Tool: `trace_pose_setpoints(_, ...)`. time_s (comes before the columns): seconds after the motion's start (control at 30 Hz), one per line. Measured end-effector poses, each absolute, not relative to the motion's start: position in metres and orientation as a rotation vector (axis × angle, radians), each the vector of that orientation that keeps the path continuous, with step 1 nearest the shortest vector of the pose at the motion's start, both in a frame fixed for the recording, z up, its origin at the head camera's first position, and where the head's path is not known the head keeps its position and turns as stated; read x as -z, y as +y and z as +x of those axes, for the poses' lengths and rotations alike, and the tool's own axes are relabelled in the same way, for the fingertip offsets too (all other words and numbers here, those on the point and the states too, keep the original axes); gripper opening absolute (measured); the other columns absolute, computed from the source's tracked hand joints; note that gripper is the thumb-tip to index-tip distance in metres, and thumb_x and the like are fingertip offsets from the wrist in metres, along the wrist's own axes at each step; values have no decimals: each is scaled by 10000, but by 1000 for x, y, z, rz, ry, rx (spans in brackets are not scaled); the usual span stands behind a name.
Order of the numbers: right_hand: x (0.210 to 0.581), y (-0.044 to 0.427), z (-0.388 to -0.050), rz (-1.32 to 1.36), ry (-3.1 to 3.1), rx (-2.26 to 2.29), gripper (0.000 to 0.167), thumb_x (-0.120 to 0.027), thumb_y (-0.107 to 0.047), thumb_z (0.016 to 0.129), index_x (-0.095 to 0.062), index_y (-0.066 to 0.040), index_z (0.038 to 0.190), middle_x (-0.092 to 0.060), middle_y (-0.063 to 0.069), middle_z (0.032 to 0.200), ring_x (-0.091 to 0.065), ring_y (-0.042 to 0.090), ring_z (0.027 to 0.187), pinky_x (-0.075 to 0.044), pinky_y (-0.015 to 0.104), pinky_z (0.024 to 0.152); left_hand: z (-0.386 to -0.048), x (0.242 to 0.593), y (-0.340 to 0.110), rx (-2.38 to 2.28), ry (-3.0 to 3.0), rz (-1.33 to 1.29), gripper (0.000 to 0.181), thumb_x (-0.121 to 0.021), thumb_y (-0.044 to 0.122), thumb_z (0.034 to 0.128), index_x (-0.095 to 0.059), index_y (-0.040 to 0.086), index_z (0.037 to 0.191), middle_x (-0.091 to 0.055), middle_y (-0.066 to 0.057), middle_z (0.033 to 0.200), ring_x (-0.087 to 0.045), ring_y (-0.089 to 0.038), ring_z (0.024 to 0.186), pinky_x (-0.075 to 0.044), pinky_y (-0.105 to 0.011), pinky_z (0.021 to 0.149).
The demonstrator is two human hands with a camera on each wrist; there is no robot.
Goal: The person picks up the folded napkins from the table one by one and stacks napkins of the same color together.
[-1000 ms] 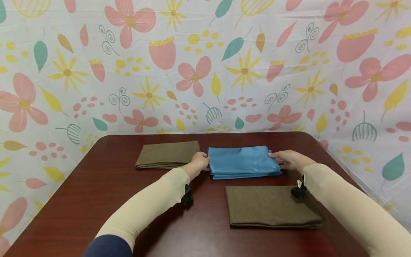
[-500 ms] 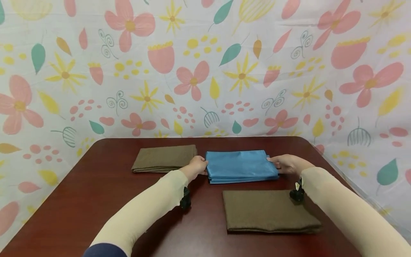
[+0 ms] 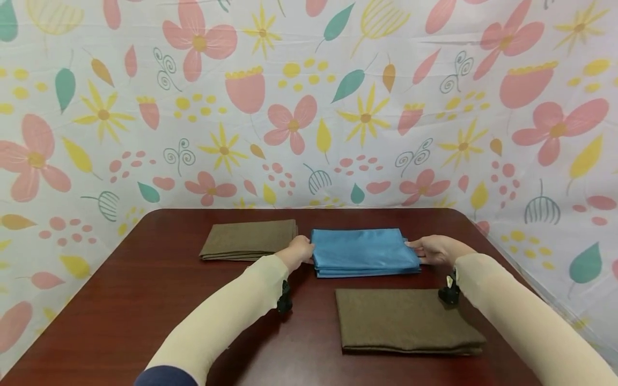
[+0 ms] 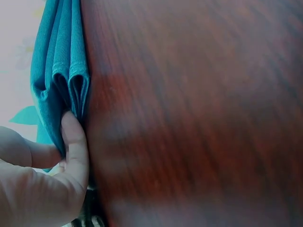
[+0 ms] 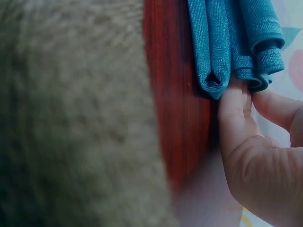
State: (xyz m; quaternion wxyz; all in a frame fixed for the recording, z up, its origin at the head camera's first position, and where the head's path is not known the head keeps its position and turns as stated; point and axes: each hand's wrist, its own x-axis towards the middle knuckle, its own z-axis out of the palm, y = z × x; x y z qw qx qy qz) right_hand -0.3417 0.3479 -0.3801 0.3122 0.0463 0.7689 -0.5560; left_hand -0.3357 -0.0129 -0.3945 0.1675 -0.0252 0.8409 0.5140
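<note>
A folded blue cloth [image 3: 364, 251] lies on the dark red-brown table towards the back, several layers thick. At its left end my left hand [image 3: 300, 249] pinches the edge; the left wrist view shows thumb and fingers [image 4: 75, 142] closed around part of the blue layers [image 4: 59, 61]. My right hand [image 3: 434, 250] holds the opposite end. In the right wrist view its fingers [image 5: 234, 106] reach in between the folds of the blue cloth [image 5: 213, 42], with the thumb against the outer layers. Some fingertips are hidden by the fabric.
A folded brown cloth [image 3: 248, 239] lies at the back left, close beside my left hand. Another folded brown cloth [image 3: 407, 321] lies nearer on the right, below my right wrist. The wooden table [image 3: 145, 300] ends at a flower-patterned curtain [image 3: 338, 107].
The head view has shifted slightly. Both hands stay at the two ends of the blue cloth, which has hardly moved on the table.
</note>
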Motion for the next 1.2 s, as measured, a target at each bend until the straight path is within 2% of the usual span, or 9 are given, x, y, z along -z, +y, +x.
trace_pose_setpoints(0.07, 381, 348, -342, 113, 2068, 1418, 678, -388, -240, 1063, 1, 78, 1517, 19, 290, 1587, -113, 417, 1465, -296, 453, 1163, -336, 394, -13, -1474, 2360, -83, 435, -417, 116, 1048, -377, -48, 1449, -465, -210, 1407, -554, -208, 809, -467, -411, 1023)
trace_pose_setpoints(0.23, 380, 351, -341, 155, 2076, 1423, 681, -403, -257, 1058, -26, 71, 1522, -45, 298, 1581, -229, 390, 1437, -419, 386, 1085, -334, 390, -12, -1512, 2299, -81, 466, -408, 120, 1052, -322, -42, 1481, -377, -196, 1497, -551, -204, 814, -480, -395, 1008)
trace_pose_setpoints(0.33, 379, 352, -342, 182, 1996, 1522, 649, -393, -219, 1061, -43, 65, 1527, -264, 294, 1495, -424, 299, 1301, -472, 342, 1013, -334, 390, -12, -1558, 2259, -75, 467, -415, 108, 1049, -320, -46, 1480, -374, -199, 1492, -601, -255, 954, -514, -388, 965)
trace_pose_setpoints(0.47, 380, 352, -343, 212, 1904, 1624, 517, -421, -180, 1051, -248, 29, 1490, -554, 61, 1157, -569, 99, 1004, -527, 286, 898, -343, 397, -13, -1587, 2227, -85, 478, -422, 90, 1043, -305, -33, 1490, -321, -182, 1536, -579, -296, 1141, -534, -387, 934)
trace_pose_setpoints(0.6, 383, 352, -345, 254, 1829, 1697, 197, -447, -165, 1043, -580, -84, 1164, -623, -24, 948, -613, 67, 873, -551, 252, 829, -380, 435, -16, -1608, 2190, -76, 513, -503, 133, 1020, -335, 6, 1488, -357, -148, 1521, -609, -284, 1069, -570, -382, 829)
trace_pose_setpoints(0.7, 385, 350, -346, 275, 1803, 1723, 248, -442, -156, 1044, -662, -168, 930, -642, -33, 903, -625, 58, 837, -559, 232, 804, -396, 452, -19, -1639, 2148, -76, 524, -524, 145, 1012, -343, -3, 1480, -413, -168, 1464, -631, -290, 967, -577, -376, 781)
trace_pose_setpoints(0.9, 386, 349, -341, 239, 1751, 1775, 301, -422, -147, 1050, -683, -187, 905, -679, -46, 911, -650, 49, 846, -561, 229, 812, -343, 404, -19, -1658, 2143, -88, 494, -423, 95, 1044, -275, -73, 1485, -406, -238, 1421, -590, -310, 1046, -529, -403, 934)
trace_pose_setpoints(1.0, 387, 349, -340, 218, 1773, 1782, 210, -448, -168, 1044, -658, -155, 1046, -684, -64, 930, -647, 35, 856, -557, 219, 818, -331, 393, -21, -1671, 2147, -67, 479, -416, 90, 1045, -290, -96, 1468, -401, -255, 1414, -578, -311, 1044, -520, -401, 950)
trace_pose_setpoints(1.2, 382, 350, -344, 269, 1753, 1803, 238, -484, -176, 1031, -684, -188, 904, -666, -46, 924, -648, 65, 861, -563, 248, 812, -330, 392, -21, -1692, 2157, -40, 470, -444, 97, 1037, -326, -94, 1450, -391, -246, 1444, -592, -309, 1044, -525, -405, 944)
